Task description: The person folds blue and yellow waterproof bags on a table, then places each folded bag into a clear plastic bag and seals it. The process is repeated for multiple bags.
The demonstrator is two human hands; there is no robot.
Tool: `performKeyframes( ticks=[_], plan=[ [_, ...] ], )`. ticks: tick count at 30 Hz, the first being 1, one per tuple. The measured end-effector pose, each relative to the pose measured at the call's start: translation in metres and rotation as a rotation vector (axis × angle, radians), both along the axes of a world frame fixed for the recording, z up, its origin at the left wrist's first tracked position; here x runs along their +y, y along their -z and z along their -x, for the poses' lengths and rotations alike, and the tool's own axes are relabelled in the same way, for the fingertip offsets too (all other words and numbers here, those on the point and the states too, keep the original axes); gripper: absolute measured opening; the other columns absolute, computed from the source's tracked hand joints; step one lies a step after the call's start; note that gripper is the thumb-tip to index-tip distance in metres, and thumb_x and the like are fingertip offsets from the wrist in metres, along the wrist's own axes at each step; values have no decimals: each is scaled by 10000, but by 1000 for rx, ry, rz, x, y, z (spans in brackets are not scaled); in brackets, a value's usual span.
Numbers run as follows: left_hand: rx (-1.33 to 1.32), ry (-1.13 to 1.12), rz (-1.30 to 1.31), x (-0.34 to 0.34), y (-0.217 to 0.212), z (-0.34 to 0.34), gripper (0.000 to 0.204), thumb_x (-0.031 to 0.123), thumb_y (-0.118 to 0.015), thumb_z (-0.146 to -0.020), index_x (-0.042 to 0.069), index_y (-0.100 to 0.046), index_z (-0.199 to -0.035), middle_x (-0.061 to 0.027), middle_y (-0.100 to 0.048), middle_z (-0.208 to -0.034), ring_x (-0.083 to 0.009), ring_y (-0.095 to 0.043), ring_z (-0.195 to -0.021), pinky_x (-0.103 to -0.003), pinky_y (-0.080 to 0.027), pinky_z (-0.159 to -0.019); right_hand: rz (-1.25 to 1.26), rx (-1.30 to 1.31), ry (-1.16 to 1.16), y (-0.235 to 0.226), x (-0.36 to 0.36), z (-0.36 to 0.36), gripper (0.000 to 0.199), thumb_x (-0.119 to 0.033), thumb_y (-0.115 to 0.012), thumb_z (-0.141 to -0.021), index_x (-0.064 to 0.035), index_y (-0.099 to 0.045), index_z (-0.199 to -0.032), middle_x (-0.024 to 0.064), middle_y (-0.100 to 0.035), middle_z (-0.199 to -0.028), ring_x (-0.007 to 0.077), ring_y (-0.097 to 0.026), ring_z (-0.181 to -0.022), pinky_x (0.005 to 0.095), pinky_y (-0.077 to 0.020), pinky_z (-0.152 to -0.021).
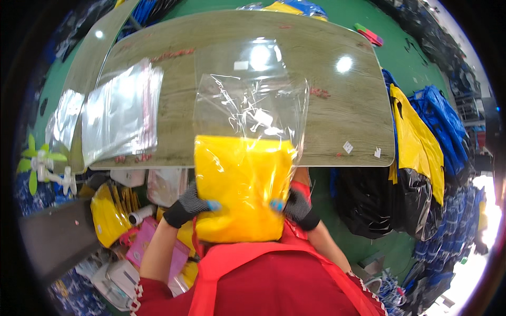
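Observation:
A folded yellow sheet-like item (242,184) sits inside a clear plastic bag (253,110), at the table's near edge against my body. My left hand (192,205), in a dark glove with blue fingertips, grips the bag's left side, thumb on top. On the opposite side my right hand (296,205), gloved alike, holds it the same way. The fingers beneath are hidden. The bag's unfilled far part lies over the tabletop.
A stack of clear plastic bags (124,116) rests on the left of the wooden table (348,110). Yellow and blue garments (421,137) hang by the right edge. A small green fan (39,163) stands at far left. Below it are yellow packets (108,216).

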State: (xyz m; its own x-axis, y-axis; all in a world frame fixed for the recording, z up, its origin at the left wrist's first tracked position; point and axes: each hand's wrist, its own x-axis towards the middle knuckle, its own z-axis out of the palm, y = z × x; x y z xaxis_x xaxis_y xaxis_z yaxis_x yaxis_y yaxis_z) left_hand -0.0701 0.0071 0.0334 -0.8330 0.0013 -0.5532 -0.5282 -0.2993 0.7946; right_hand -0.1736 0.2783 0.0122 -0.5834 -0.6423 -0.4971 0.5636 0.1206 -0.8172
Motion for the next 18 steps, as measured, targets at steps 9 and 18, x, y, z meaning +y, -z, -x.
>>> performKeyframes(
  ticks=[9, 18],
  plan=[
    [54, -118, -83, 3, 17, 18, 609, 189, -720, -852, 36, -453, -1377, -86, -559, -1293, -185, -557, -1122, -328, -438, -980, 96, 128, 4, 9, 2, -2, 482, -203, -724, -858, 7, -545, -1253, 115, -641, -1162, 196, -644, -1027, 356, -547, -876],
    [237, 150, -359, 32, 50, 10, 745, 188, -791, -771, 32, -424, -1401, -66, -511, -1369, -205, -474, -1258, -339, -348, -1083, -89, 118, 313, 14, 54, -4, 626, -348, -747, -822, 2, -539, -1297, 71, -644, -1184, 169, -586, -1101, 321, -473, -943]
  ],
)
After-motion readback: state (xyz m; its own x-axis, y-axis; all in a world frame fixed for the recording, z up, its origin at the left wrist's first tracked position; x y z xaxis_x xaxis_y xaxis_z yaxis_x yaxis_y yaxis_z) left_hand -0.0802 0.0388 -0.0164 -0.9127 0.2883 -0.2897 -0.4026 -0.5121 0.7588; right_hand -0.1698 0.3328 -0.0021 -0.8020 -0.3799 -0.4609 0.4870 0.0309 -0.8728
